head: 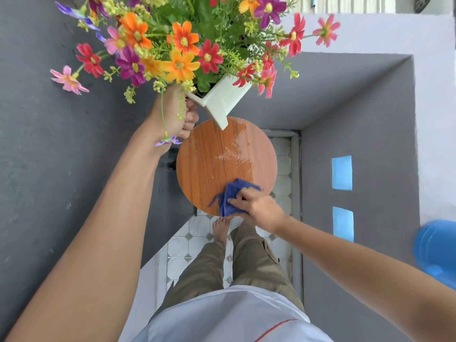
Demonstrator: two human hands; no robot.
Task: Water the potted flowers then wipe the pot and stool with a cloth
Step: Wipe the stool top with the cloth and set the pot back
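Wiping a wet stool top, pot lifted aside.

Left hand (pixel 176 114) gripping tilted white plastic pot (pixel 222 99) of multicoloured flowers (pixel 177 50) above round wooden stool (pixel 209 156); right hand (pixel 259 208) pressing crumpled blue cloth (pixel 230 196) near front edge.

Bright even daylight, soft shadows, glare on wet stool (pixel 209 166), wide-angle edge distortion, slight blur at rt edge

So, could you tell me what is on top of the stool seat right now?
A blue cloth under the right hand, and wet streaks. Beneath the cloth is hidden.
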